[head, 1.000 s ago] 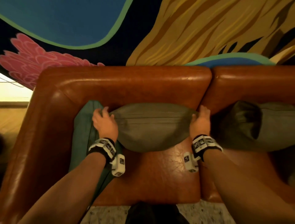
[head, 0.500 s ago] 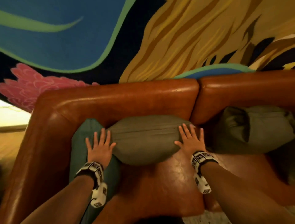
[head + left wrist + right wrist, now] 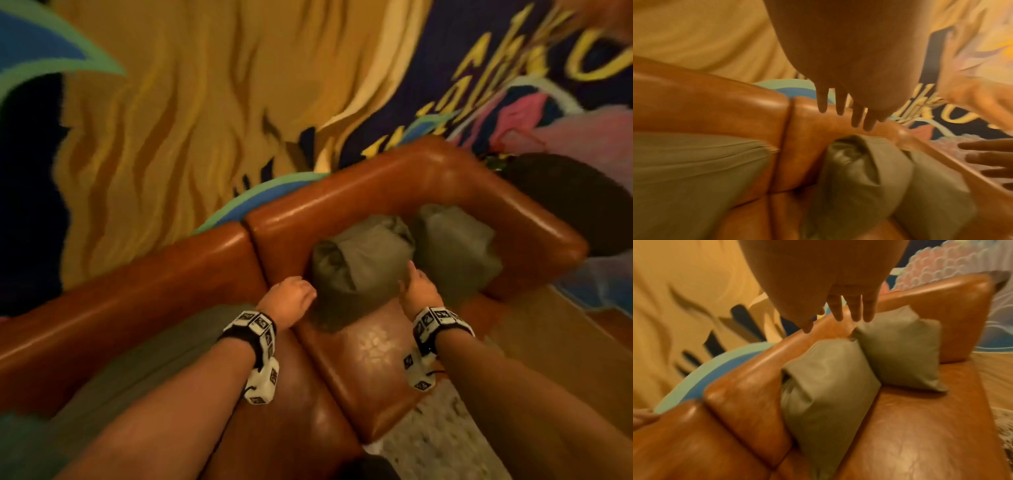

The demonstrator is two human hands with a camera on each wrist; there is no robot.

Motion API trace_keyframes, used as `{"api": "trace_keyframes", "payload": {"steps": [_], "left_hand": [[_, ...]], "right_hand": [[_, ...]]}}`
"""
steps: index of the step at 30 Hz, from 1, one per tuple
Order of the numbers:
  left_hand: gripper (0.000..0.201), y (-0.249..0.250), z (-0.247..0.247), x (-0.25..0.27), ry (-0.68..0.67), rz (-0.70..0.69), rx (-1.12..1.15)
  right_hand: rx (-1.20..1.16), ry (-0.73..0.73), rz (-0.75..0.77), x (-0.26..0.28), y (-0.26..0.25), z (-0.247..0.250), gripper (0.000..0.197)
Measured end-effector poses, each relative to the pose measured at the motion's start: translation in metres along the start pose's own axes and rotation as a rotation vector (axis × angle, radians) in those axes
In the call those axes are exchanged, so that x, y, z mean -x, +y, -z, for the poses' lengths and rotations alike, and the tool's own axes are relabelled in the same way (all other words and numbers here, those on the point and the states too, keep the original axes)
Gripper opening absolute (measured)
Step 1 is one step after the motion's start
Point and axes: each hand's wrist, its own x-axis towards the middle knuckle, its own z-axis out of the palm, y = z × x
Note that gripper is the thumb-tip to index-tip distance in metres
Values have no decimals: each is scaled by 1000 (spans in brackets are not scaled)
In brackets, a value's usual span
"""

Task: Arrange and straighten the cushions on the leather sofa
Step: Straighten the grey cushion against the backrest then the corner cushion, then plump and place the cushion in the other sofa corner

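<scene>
On the right seat of the brown leather sofa [image 3: 376, 195] two olive cushions lean against the backrest. The nearer one [image 3: 359, 260] [image 3: 828, 386] is creased and tilted; the farther one [image 3: 455, 246] [image 3: 900, 350] sits in the corner by the armrest. My left hand [image 3: 294, 294] [image 3: 846, 113] hovers at the nearer cushion's left edge, fingers loose, holding nothing. My right hand [image 3: 414, 284] [image 3: 846, 314] reaches toward the gap between the two cushions with straight fingers, also empty. A third olive cushion [image 3: 137, 359] [image 3: 694, 170] lies on the left seat under my left forearm.
A teal cushion [image 3: 20, 445] shows at the bottom left corner. A painted mural wall [image 3: 205, 120] stands behind the sofa. A dark round object [image 3: 565, 205] sits beyond the right armrest. A speckled rug [image 3: 428, 438] and wooden floor [image 3: 565, 359] lie in front.
Both hands have left the olive cushion on the left seat and moved right to the two cushions on the right seat. The view has swung right with them.
</scene>
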Motion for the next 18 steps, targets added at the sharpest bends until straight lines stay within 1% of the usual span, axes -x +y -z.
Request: {"api": "trace_keyframes", "payload": {"steps": [2,3,4,5,6,7,9,11,12,15,17,18], "left_hand": [[40,44,6,-55,-48,-101,-27],[39,63,6,-79,-70,-125,-42],[39,90,6,-115,-93,-171,-66],[38,97,7,-129,-118,-183,-71],[38,107,8,-144,-140,-195,-77],[37,127,3,-175,-154,-221,-80],[37,154,-5,-227,-188,-214,-72],[37,171,-11,-273,-197,-201,-34],[36,183,-16,-305,-193,-205,-16],[35,205,-31,-374,-172,-203,22],[35,214,-44,-416,-134,-186,36],[35,216,-50,-430,-133,-168,36]], "right_hand": [[-93,17,-46,-14,39,34,73],[-122,9,-68,-23,57,48,76],[-146,16,-96,-38,86,69,79],[-166,-9,-98,-45,95,78,80],[-181,-31,-103,-56,108,87,80],[-188,-34,-118,-75,133,102,78],[-204,-30,-143,-116,172,122,70],[-229,-32,-172,-155,204,130,59],[-227,-41,-186,-181,221,135,54],[-211,-76,-216,-244,264,128,41],[-171,-135,-192,-277,282,119,38],[-157,-162,-183,-286,285,115,38]]}}
